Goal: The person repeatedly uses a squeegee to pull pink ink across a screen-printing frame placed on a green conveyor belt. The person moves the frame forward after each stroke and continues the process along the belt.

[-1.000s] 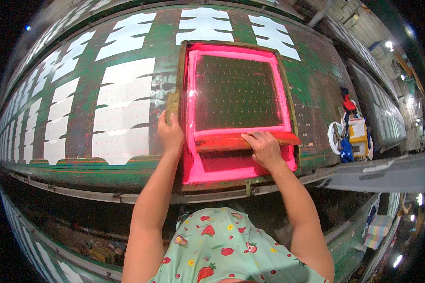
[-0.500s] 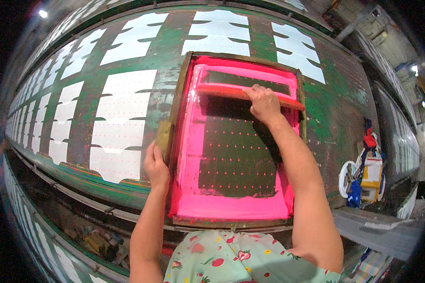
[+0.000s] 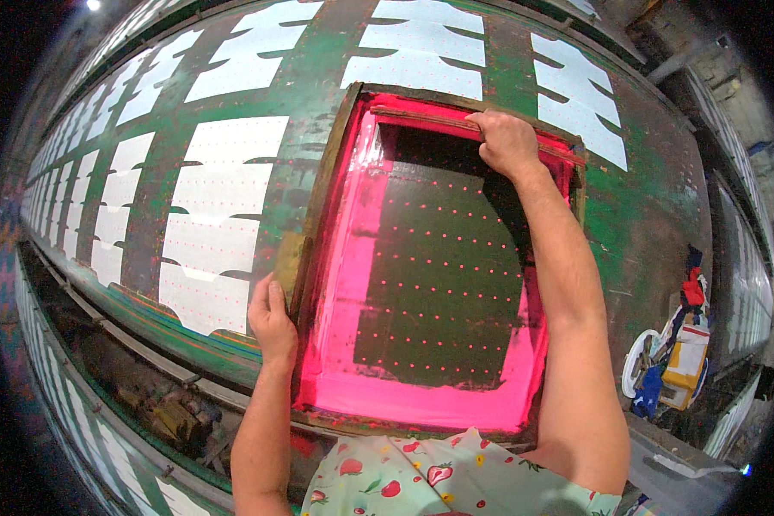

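A printing screen (image 3: 439,292) in a wooden frame, with bright pink ink round a dark, pink-dotted middle, lies on the long green-brown table. My left hand (image 3: 272,320) grips a yellowish wooden piece (image 3: 287,258) on the frame's left side. At the far end of the screen, my right hand (image 3: 506,142) is closed on a squeegee (image 3: 417,118), whose long edge runs across the pink ink. My right forearm reaches over the screen's right part.
White cut pieces (image 3: 211,215) with pink dots lie in rows along the table (image 3: 654,224). Bundled items and a yellow-white container (image 3: 688,361) sit at the right end near me. Parallel tables run behind and below left.
The squeegee in my right hand has travelled from the screen's near end to its far edge, uncovering rows of pink dots. The view has shifted; my left hand stays on the frame's side.
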